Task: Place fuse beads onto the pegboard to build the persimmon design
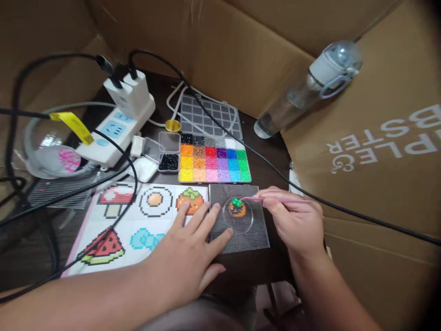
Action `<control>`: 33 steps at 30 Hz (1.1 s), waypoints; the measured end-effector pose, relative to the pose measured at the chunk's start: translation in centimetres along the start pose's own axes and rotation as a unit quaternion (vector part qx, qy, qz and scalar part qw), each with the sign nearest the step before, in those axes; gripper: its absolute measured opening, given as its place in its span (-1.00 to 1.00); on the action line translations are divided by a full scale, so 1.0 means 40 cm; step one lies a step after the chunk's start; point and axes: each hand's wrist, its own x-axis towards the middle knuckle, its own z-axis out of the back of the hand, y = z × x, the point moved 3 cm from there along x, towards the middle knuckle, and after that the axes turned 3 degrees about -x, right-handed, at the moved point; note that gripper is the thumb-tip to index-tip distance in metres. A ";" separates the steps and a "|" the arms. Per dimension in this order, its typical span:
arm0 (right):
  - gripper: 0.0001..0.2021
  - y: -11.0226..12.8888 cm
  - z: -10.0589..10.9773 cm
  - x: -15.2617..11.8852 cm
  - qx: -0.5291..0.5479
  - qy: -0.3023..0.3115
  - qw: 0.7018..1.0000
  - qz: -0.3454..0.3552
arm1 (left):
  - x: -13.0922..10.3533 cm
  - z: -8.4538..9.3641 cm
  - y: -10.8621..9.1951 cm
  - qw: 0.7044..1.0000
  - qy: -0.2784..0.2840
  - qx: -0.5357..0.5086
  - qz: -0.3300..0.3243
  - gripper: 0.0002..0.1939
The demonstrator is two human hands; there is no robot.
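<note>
My right hand pinches a pair of thin pink tweezers, whose tip reaches the green top of a small bead persimmon. Orange, dark and green beads make up this figure. It sits on a clear square pegboard, within a faint round outline. My left hand lies open with spread fingers, partly on the pattern sheet and partly on the pegboard's left side. Its fingertips cover part of the printed persimmon. A mushroom, an egg, a watermelon slice and a blue shape are also printed there.
Behind the pegboard stands a sorted bead box, beside a small case of black beads. A power strip, a water bottle and cardboard walls surround the table. A black cable crosses above.
</note>
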 end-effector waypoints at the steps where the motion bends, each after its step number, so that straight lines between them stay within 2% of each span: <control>1: -0.83 -0.014 0.005 -0.019 0.005 -0.010 1.000 -0.002 | 0.000 -0.002 0.001 1.000 -0.004 -0.002 -0.001 -0.43; 5: -0.86 -0.071 0.004 -0.062 0.049 -0.045 0.997 -0.030 | 0.000 -0.003 0.002 1.000 -0.010 -0.005 -0.003 -0.44; 8: -0.85 -0.091 -0.008 -0.064 0.053 -0.027 0.997 -0.049 | 0.002 -0.001 0.001 1.000 -0.005 0.000 -0.002 -0.44; 11: -0.84 -0.092 -0.014 -0.057 0.047 -0.007 0.998 -0.052 | 0.004 0.002 0.001 1.000 0.001 0.001 0.002 -0.45; 20: -0.81 -0.084 -0.019 -0.058 0.099 0.004 0.995 -0.023 | 0.006 0.002 0.001 1.000 0.005 -0.004 0.001 -0.46; 33: -0.77 -0.102 -0.019 -0.061 0.128 0.004 0.992 0.021 | 0.008 0.007 -0.002 1.000 0.000 -0.001 -0.001 -0.47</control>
